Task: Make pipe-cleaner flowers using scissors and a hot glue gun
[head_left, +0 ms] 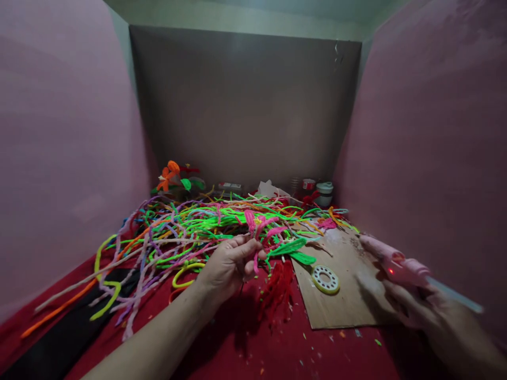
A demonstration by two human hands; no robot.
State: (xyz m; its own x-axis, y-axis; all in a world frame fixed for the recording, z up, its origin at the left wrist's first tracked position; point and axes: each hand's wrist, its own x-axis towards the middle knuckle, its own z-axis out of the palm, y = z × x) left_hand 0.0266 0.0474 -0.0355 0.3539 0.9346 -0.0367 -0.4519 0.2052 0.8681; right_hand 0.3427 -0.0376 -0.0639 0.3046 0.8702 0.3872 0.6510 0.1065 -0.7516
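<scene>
A: State the left hand's condition.
B: Left hand (232,258): thumb and fingers pinched on a pink flower of fuzzy, bendable stems (259,227), looped petals, yellow centre. The flower is held up in front of the heap; elongated, ribbed green leaves (291,247) extend at its right.
A: Right hand?
B: Right hand (422,311), blurred: closed around a smooth pink glue gun (396,264), red indicator lit. A translucent, rod-shaped glue stick (457,295) protrudes from the rear.
A: Surface items?
B: A flat brown cardboard sheet (336,314) carries a yellow-rimmed disc with a ring of holes (335,285). Beside the sheet: a tangled heap of multicoloured fuzzy stems (206,221) and a shaggy red bundle (279,287), on red cloth (277,353).
A: Containers?
B: One pale, dark-banded cup (325,193) at the rear; contents cannot be seen.
</scene>
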